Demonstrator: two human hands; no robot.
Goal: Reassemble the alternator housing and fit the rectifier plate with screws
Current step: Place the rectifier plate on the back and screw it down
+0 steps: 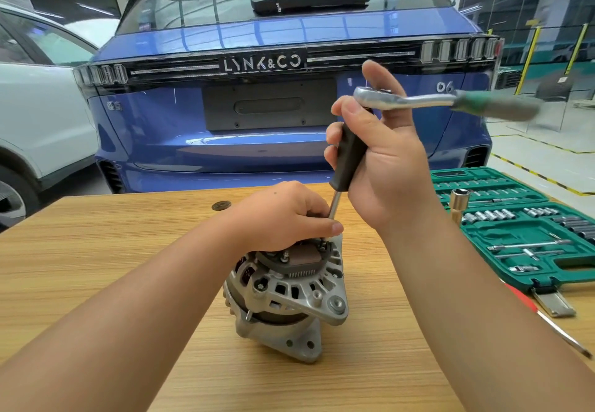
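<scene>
Cars, two: one blue (289, 115) at 12 o'clock, one white (38, 105) at 9, both beyond the wooden table (128, 250). One green socket case (515, 228) lies open at 3 o'clock so bits stay in reach; one loose socket (458, 200) stands at its near-left edge, one red-handled screwdriver (547, 318) lies at 4. Alternator (283, 292), one, sits mid-table w/ its rectifier plate (299, 257) facing up so I can reach the screws. My left hand (283, 218) curls over the top, thumb & fingers pinching the driver shaft (335, 205) to steer the tip onto a screw. My right hand (383, 154) grips the driver's black handle (349, 157) and, up top, one ratchet (418, 100), prob. for extra torque. Screws: can't count, too small.
</scene>
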